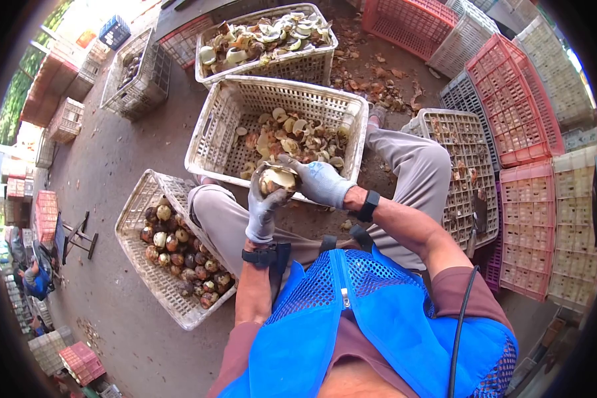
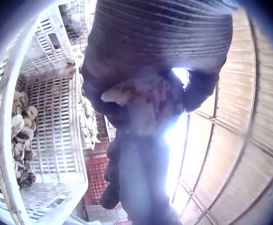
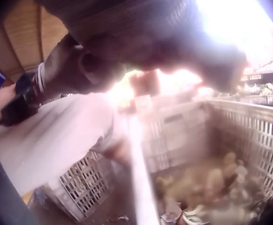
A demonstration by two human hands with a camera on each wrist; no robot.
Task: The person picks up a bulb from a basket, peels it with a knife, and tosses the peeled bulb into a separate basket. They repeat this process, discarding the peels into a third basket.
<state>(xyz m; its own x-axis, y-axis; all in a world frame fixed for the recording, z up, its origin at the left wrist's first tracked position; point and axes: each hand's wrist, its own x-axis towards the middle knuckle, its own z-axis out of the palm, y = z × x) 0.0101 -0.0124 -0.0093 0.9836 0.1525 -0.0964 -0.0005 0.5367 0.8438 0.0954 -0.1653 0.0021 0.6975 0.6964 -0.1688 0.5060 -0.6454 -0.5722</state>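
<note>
Both hands wear grey gloves and meet in the head view over the near rim of a white plastic crate (image 1: 209, 136). My left hand (image 1: 264, 215) grips a round, brown-skinned bulb (image 1: 276, 180) with a pale cut face turned up. Against the bulb's far and right side, the curled fingers of my right hand (image 1: 325, 184) hold on; whether a blade is also in that hand I cannot tell. Pale curved peelings (image 1: 288, 136) lie in the crate below. In the left wrist view the bulb is dark and blurred under the glove.
At the left, a tilted crate (image 1: 129, 229) holds many whole brown bulbs (image 1: 179, 245). Behind the middle crate stands another crate (image 1: 272, 69) heaped with peelings (image 1: 265, 38). Stacked red crates (image 1: 514, 99) line the right side. Dry scraps (image 1: 385, 83) litter the floor.
</note>
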